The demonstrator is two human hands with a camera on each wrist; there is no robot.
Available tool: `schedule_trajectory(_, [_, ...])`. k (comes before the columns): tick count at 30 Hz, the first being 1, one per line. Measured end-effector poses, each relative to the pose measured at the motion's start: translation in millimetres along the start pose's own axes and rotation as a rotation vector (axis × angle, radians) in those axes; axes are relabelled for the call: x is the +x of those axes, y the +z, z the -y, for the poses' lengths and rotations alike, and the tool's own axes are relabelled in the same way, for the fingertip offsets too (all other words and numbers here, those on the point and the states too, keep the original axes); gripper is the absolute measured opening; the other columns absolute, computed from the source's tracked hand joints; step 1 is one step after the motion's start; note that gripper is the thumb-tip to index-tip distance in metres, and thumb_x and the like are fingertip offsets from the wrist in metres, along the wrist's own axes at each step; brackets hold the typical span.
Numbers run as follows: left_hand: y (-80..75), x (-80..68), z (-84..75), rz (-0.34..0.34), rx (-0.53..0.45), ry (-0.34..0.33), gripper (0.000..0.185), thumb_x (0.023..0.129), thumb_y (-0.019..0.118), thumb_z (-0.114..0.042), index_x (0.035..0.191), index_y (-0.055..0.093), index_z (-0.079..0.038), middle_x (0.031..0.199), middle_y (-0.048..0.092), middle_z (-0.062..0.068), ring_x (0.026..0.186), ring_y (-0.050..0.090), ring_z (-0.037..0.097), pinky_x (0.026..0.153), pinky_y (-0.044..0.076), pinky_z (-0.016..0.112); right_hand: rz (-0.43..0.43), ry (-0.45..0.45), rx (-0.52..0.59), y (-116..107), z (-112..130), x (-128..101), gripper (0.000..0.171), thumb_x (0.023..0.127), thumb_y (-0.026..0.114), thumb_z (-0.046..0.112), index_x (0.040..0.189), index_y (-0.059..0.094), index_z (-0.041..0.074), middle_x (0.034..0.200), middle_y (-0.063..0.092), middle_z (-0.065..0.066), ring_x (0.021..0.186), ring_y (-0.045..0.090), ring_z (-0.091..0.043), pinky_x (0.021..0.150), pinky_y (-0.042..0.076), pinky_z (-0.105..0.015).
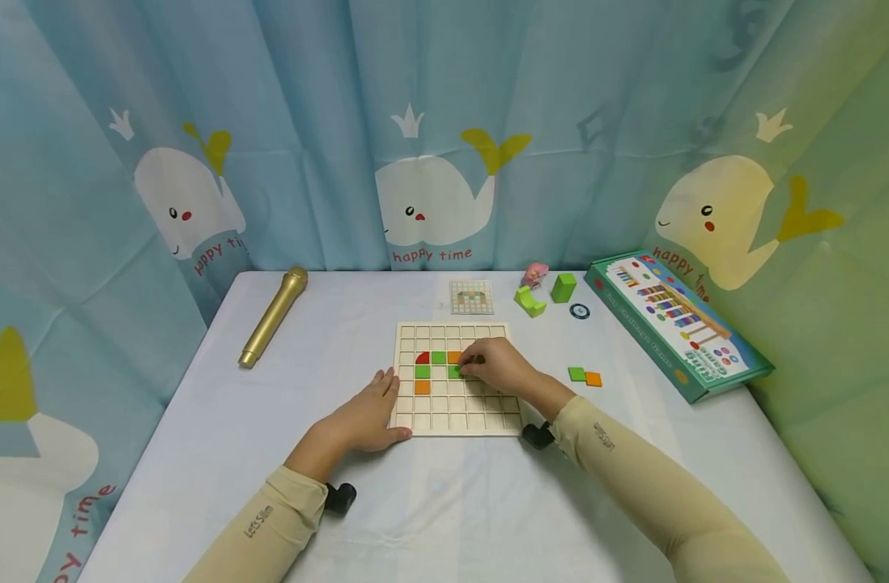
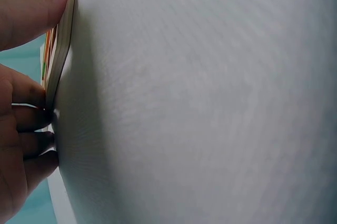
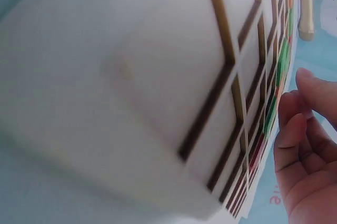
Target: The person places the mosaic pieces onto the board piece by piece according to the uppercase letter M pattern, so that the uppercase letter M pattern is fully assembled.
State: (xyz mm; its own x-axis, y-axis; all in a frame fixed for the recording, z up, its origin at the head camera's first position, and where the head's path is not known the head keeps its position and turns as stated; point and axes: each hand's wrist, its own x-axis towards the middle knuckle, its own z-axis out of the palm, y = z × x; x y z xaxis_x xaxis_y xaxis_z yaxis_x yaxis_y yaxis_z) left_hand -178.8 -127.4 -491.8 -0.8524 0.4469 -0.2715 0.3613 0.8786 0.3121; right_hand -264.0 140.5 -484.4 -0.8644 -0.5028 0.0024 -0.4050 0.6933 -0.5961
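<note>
The left hand [image 1: 364,417] lies flat on the white table [image 1: 197,437], fingers straight, steadying the left edge of the wooden grid board [image 1: 455,413] at the table's middle. The right hand [image 1: 497,366] rests on the board, fingertips curled onto a green square tile [image 1: 455,372] among red, green and orange tiles. Farther right lie two loose tiles [image 1: 585,376]; beyond them a pattern card [image 1: 471,297], green blocks [image 1: 546,294], a gold microphone [image 1: 273,316] and a toy box [image 1: 678,324].

Looks like a kids' play corner set up at home or in a playroom: whale curtains [image 1: 430,202] hang right behind the white table [image 1: 197,453], with a toy box [image 1: 678,324] and toy microphone [image 1: 273,317] on it.
</note>
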Motion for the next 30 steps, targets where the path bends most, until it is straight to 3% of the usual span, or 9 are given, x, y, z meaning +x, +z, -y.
schedule_trajectory(10, [1.4, -0.3, 0.6, -0.006, 0.007, 0.004, 0.096, 0.094, 0.067, -0.049, 0.155, 0.022, 0.010, 0.165, 0.013, 0.024, 0.152, 0.011, 0.037, 0.120, 0.021, 0.045, -0.033, 0.061, 0.016, -18.5, -13.9, -14.1, 0.008, 0.092, 0.075, 0.013, 0.099, 0.079, 0.010, 0.098, 0.072, 0.000, 0.089, 0.062, -0.015, 0.079, 0.052, -0.034])
schedule_trajectory(30, [0.7, -1.2, 0.2, -0.006, 0.000, 0.016, 0.095, 0.094, 0.067, -0.048, 0.155, 0.022, 0.010, 0.165, 0.014, 0.023, 0.152, 0.012, 0.038, 0.121, 0.020, 0.045, -0.092, 0.118, -0.008, -49.4, -39.5, -39.0, 0.011, 0.091, 0.076, 0.012, 0.099, 0.078, 0.006, 0.095, 0.071, -0.004, 0.078, 0.059, -0.017, 0.065, 0.050, -0.032])
